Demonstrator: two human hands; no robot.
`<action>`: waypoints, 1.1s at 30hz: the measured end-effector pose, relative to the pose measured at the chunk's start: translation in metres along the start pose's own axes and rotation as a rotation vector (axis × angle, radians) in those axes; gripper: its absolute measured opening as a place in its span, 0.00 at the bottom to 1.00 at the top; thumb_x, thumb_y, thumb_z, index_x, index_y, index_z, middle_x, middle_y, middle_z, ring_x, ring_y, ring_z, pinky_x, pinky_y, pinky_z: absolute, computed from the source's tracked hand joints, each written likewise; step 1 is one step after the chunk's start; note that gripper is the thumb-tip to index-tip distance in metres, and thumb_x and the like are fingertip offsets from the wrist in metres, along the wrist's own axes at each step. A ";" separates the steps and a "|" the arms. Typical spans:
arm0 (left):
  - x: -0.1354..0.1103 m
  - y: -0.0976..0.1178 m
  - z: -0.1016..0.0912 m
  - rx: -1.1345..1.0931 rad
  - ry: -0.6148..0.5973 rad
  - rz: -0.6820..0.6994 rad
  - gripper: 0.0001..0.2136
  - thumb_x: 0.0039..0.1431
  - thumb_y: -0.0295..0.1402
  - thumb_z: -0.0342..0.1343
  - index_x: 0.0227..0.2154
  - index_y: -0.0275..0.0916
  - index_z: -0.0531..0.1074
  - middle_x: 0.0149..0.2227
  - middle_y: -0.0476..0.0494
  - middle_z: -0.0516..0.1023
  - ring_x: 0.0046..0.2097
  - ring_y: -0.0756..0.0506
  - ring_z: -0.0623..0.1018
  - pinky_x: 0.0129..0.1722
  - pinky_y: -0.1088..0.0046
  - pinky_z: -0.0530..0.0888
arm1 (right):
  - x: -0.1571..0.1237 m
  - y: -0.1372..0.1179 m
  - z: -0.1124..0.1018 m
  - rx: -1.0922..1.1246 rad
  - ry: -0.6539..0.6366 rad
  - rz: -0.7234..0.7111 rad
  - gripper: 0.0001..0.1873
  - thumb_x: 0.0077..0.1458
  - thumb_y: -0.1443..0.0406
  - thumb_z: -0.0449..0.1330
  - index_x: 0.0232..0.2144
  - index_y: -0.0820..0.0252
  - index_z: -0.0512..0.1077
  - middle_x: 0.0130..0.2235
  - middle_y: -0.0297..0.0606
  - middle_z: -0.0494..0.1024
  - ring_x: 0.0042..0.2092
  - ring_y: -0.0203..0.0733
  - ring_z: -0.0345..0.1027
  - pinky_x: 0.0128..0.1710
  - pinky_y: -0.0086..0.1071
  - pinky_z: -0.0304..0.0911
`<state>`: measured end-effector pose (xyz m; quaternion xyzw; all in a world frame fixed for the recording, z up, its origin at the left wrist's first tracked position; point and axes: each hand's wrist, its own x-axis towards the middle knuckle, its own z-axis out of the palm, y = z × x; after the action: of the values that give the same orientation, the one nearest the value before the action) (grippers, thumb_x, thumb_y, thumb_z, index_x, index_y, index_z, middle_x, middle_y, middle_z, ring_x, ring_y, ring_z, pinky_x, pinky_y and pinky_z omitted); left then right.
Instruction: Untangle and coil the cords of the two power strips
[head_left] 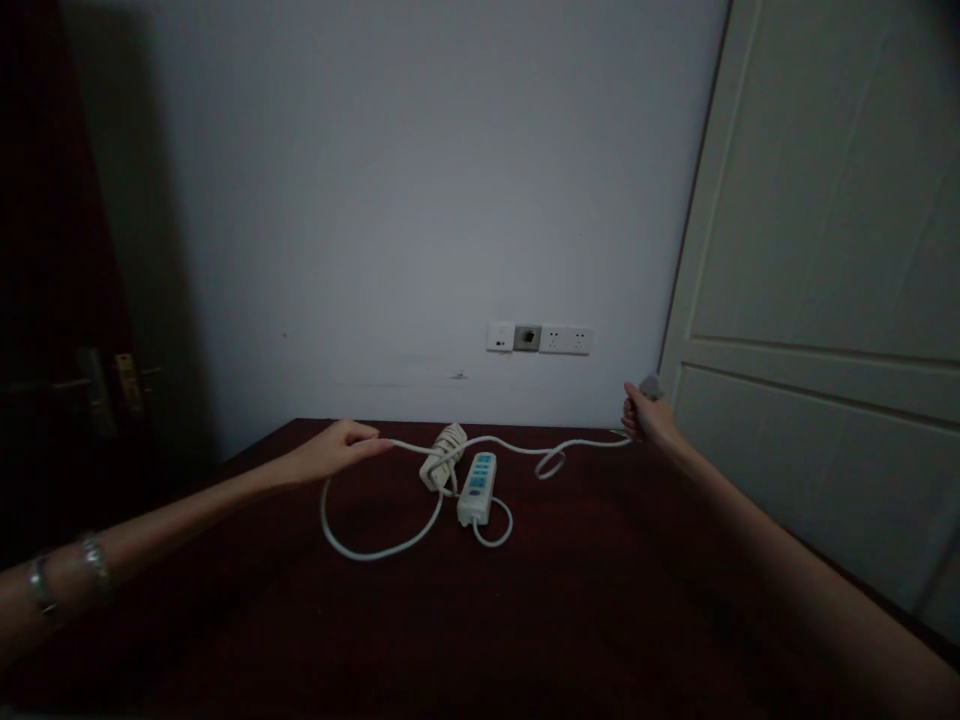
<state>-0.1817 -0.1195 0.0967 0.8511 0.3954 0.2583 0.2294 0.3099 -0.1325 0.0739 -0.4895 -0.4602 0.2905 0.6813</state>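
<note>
A room in a home is being indicated; the lighting is dim. The space is being closed off at the back by a plain white wall (375, 200), and a row of wall sockets (540, 338) is being shown low on it. A white panelled interior door (825, 300) is being seen at the right, and a dark wooden door (45, 300) with a brass lever handle (94, 385) at the left. A dark red-brown wooden table (525, 620) is being occupied by a household power strip (478, 487) and its white cord (375, 552).
</note>
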 end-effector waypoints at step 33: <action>0.002 -0.204 -0.042 -0.212 -0.177 -0.468 0.29 0.44 0.60 0.50 0.12 0.41 0.46 0.13 0.55 0.47 0.15 0.54 0.50 0.16 0.74 0.49 | -0.038 0.111 -0.241 -1.535 -0.182 -0.034 0.17 0.48 0.72 0.57 0.42 0.59 0.73 0.37 0.62 0.76 0.34 0.46 0.73 0.33 0.34 0.57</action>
<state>-0.3197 0.0090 0.0080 0.7271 0.5304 0.1628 0.4044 0.5203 -0.2217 -0.0660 -0.7917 -0.5944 -0.0816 0.1147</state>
